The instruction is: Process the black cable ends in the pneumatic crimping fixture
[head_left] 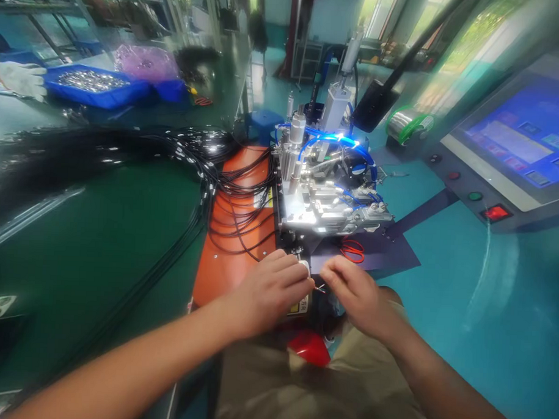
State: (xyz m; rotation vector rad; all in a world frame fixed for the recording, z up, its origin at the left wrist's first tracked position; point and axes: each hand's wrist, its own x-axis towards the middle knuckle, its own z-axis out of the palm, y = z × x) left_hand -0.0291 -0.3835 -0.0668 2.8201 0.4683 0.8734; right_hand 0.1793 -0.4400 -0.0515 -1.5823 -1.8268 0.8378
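My left hand [277, 287] is closed around the end of a black cable, most of it hidden by the fingers. Thin stripped wires [321, 289] stick out past its fingertips, some white and some reddish. Just to the right, my right hand [355, 294] has thumb and forefinger pressed together close to these wires; whatever is between them is too small to make out. Both hands are in front of a metal bench machine [328, 205] with pneumatic cylinders and blue tubes. Black cables [241, 190] run across an orange plate [229, 275] left of the machine.
Red-handled scissors [352, 251] lie beside the machine. A spool of solder wire [404, 125] is behind it, under a dark lamp arm [377, 103]. At right stands a control panel [495, 180] with a lit screen. A blue tray [113, 98] of small metal parts sits far left.
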